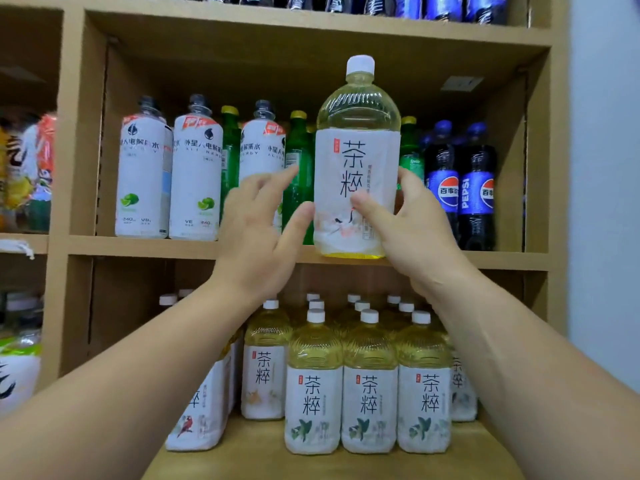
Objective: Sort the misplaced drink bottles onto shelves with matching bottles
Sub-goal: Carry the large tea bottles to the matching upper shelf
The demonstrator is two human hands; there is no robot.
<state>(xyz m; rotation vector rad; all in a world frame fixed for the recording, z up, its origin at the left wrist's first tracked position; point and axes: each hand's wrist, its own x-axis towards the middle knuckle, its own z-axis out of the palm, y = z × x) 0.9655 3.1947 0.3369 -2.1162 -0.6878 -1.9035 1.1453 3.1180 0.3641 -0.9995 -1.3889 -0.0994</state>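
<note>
A large yellow tea bottle (356,161) with a white cap and white label stands upright at the front edge of the middle shelf (145,244). My right hand (412,223) grips its lower right side, thumb across the label. My left hand (263,223) is spread with straight fingers, the thumb touching the bottle's lower left side. Behind it stand white electrolyte bottles (195,171), green Sprite bottles (298,168) and Pepsi bottles (460,188). On the shelf below stand several matching tea bottles (369,386).
More dark Pepsi bottles (446,6) line the top shelf. Snack packets (31,168) fill the left compartment. A pale wall (606,168) borders the shelving on the right. One tea bottle with a parrot label (204,410) leans at the lower left.
</note>
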